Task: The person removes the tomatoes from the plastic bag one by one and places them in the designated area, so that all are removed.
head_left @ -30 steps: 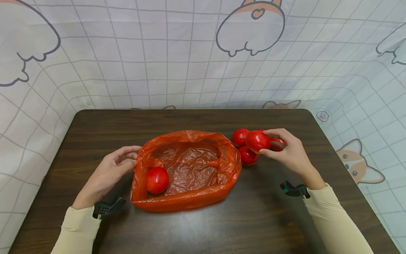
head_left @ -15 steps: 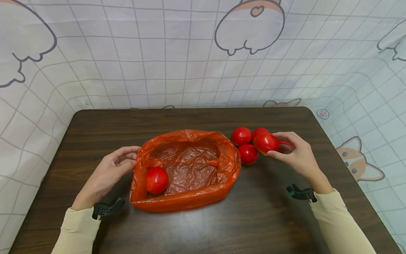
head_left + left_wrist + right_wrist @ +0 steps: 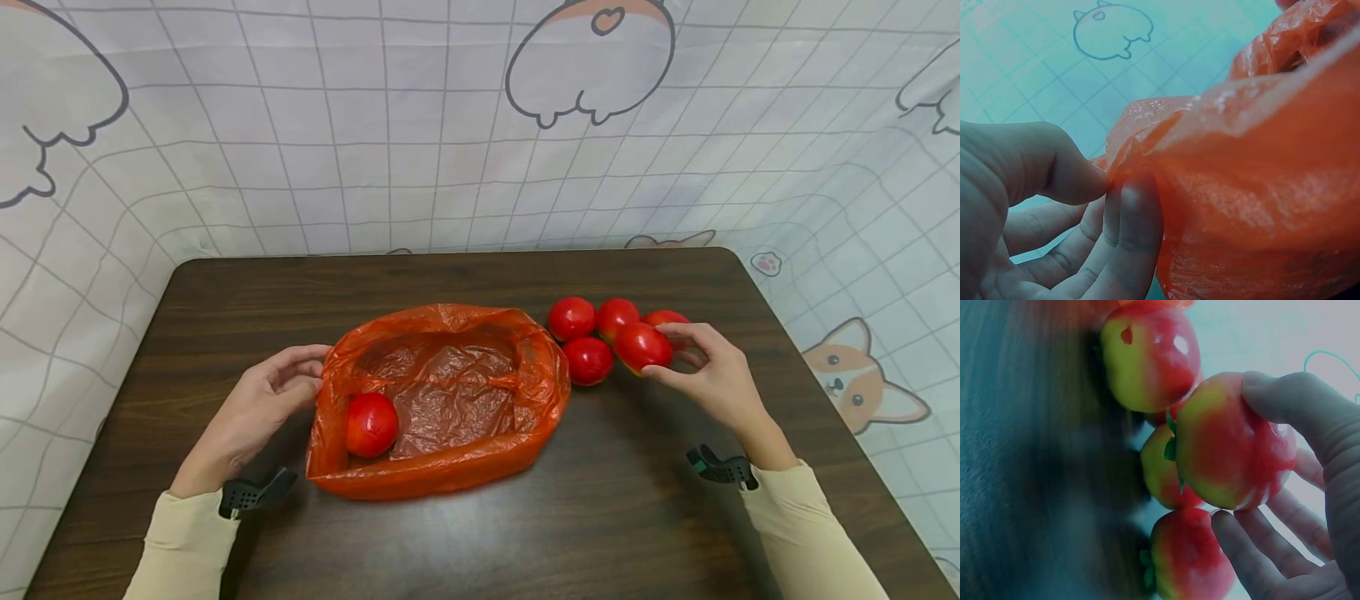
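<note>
In the head view an orange-red plastic bag (image 3: 442,483) lies on the table with its mouth spread wide. One red tomato (image 3: 372,425) sits inside, at the left end. My left hand (image 3: 251,412) pinches the bag's left rim between thumb and fingers, as the left wrist view also shows. My right hand (image 3: 708,375) holds another tomato (image 3: 642,346) between thumb and fingertips, beside a cluster of several more. In the right wrist view this held tomato (image 3: 1229,444) is red and yellow, its green leaves facing the table.
Close by the bag's right end are a tomato (image 3: 572,318) and a nearer tomato (image 3: 588,360). Farther right are a tomato (image 3: 618,317) and one partly hidden tomato (image 3: 666,317). Behind the dark wooden table (image 3: 450,279) hangs a white checked cloth (image 3: 420,125).
My right hand has moved right and slightly nearer with its tomato, uncovering more of the tomatoes behind. The left hand and the bag look the same.
</note>
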Motion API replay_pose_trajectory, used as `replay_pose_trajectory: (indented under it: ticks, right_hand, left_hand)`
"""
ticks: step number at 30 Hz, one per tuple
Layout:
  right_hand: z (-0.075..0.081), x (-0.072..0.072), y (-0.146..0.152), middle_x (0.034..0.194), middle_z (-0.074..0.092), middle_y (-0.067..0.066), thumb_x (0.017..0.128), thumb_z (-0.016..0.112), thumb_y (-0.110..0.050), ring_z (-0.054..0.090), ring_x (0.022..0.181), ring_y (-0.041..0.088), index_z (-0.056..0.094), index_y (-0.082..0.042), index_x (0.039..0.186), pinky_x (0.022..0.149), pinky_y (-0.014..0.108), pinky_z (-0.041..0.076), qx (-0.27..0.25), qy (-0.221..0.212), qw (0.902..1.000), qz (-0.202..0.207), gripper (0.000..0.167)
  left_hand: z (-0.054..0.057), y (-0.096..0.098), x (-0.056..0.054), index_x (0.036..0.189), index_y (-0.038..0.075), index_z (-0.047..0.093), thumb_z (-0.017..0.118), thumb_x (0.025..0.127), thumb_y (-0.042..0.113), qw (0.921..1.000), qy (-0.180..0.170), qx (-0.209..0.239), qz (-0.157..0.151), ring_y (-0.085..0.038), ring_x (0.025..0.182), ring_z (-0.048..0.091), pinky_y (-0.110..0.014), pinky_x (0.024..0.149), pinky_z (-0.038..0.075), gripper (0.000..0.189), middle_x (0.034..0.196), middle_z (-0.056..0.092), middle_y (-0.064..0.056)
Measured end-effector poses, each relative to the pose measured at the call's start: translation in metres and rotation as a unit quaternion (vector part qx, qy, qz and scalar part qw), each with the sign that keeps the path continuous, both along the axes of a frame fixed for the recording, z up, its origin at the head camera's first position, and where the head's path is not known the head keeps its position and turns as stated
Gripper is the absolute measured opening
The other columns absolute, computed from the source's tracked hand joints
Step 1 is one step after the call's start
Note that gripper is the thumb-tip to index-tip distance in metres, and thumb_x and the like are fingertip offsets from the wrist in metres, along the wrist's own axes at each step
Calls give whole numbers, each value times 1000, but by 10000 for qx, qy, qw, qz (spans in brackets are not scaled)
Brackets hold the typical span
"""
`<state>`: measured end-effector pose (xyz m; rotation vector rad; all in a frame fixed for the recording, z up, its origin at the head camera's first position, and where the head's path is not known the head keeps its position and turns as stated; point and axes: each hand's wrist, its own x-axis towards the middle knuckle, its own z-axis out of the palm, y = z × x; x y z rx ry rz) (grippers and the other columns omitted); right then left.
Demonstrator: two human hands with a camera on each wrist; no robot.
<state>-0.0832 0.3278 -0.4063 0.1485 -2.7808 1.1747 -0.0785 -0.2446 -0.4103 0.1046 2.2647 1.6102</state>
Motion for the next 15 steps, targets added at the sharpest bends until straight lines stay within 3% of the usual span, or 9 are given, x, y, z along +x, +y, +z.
replay_pose_trajectory:
  ticks: [15]
  right_hand:
    - [-12,5,4,125,64,8,78,91,-16,54,105,-18,67,-10,130,88,-3,46,141,-87,9999,-48,58]
  left_hand:
    - [-1,-1,-1,149,12,47,61,104,25,10000,-42,63,27,-9,106,71,-24,93,61,49,124,61,-9]
